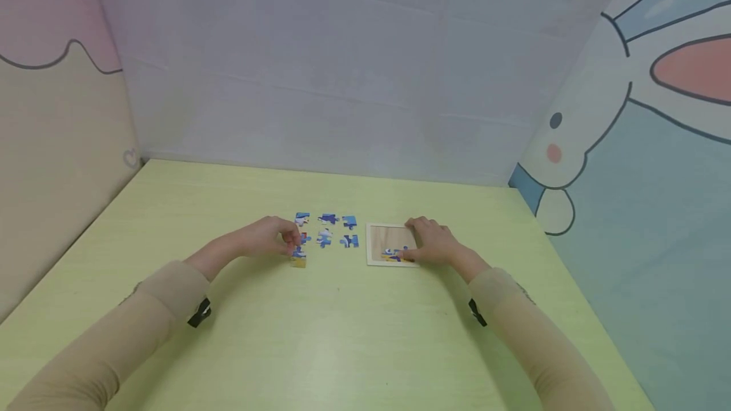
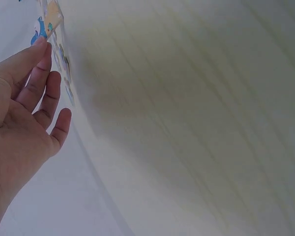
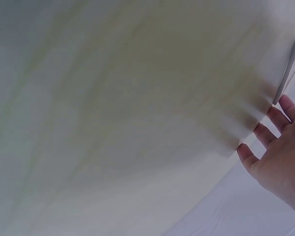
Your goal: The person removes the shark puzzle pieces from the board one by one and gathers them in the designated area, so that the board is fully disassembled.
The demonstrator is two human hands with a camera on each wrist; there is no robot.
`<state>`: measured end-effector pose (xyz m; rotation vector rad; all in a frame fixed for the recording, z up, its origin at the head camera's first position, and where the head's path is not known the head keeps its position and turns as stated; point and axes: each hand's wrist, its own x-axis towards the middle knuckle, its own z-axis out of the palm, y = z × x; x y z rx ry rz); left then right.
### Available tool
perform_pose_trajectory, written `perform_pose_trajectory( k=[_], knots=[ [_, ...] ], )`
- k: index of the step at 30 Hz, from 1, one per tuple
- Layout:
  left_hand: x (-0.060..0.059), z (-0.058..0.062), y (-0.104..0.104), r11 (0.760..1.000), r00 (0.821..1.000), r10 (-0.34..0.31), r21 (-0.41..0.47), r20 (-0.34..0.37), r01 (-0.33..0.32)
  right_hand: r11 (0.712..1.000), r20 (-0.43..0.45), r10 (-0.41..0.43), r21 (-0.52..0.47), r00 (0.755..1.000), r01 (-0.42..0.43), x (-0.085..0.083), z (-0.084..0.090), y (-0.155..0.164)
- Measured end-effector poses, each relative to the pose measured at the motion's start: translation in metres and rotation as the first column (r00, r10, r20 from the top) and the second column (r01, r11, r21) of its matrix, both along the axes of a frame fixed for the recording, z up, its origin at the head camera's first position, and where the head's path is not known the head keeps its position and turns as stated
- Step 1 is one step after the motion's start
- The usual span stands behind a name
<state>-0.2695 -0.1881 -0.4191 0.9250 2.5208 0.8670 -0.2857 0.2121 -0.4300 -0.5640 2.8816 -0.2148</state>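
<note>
My left hand [image 1: 268, 236] is at the left end of a group of loose jigsaw pieces. Its thumb and forefinger pinch a blue-and-yellow jigsaw piece [image 2: 52, 18], while the other fingers curl loosely below. To the right of the group lies a shallow wooden puzzle tray [image 1: 368, 246] with a pale rim. A few joined pieces [image 1: 391, 255] sit along its near side. My right hand [image 1: 436, 243] holds the tray at its right side, thumb reaching in over the joined pieces and forefinger at the far rim. In the right wrist view, the other fingertips [image 3: 242, 147] rest on the table beside it.
Several loose pieces, among them a blue one [image 1: 349, 241] and a dark blue one [image 1: 328, 219], lie in rows between the hands. The pale yellow-green table [image 1: 342, 335] meets a plain wall panel [image 1: 320, 81] behind and printed panels at both sides.
</note>
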Motion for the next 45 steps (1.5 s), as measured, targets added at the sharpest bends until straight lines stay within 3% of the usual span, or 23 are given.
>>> perform_pose_trajectory(
  k=[7,14,20,33,45],
  knots=[
    [0.000,0.001,-0.001,1.000,0.999,0.002,-0.016,0.040,-0.002,1.000,0.004,0.002,0.002,1.000,-0.002,0.002,0.004,-0.001],
    [0.001,0.003,0.000,0.998,1.000,0.023,-0.056,0.014,-0.022,1.000,0.040,-0.001,-0.006,0.999,0.001,0.004,0.010,0.000],
    [-0.001,0.011,0.008,0.996,0.999,0.046,-0.077,-0.024,-0.048,1.000,0.075,0.008,-0.023,0.997,-0.007,0.002,0.010,0.004],
    [-0.003,0.041,0.051,0.995,0.996,0.023,-0.095,-0.081,-0.031,0.997,0.130,0.063,-0.048,0.990,-0.057,-0.004,0.016,0.011],
    [-0.009,0.047,0.093,0.999,0.986,0.018,-0.037,-0.167,-0.025,0.996,0.110,0.074,-0.060,0.991,-0.068,-0.007,0.014,0.012]
  ],
)
